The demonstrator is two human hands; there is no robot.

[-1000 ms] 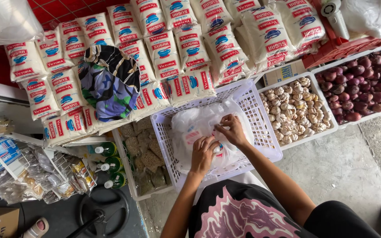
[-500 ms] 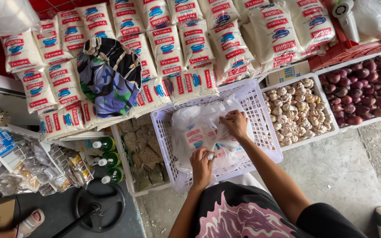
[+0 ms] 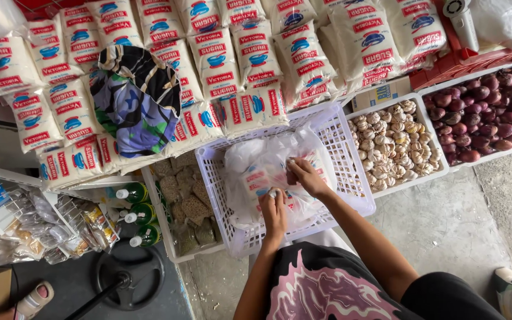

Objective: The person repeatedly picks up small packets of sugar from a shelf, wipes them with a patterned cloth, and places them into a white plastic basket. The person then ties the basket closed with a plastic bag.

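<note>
Change: both hands have shifted up onto the plastic bag, which now stands bunched higher.
Left hand point(image 3: 274, 208): fingers closed, pinching the clear plastic bag point(image 3: 265, 172) at its near edge.
Right hand point(image 3: 305, 176): curled, gripping the bag top.
Bag location: inside white lattice basket point(image 3: 351, 160).
Right of basket: garlic tray point(image 3: 395, 145), 1 red onion tray point(image 3: 493, 109).

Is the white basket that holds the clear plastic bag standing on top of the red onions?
No, the white basket stands left of the garlic tray; the red onions lie in a separate tray farther right.
</note>
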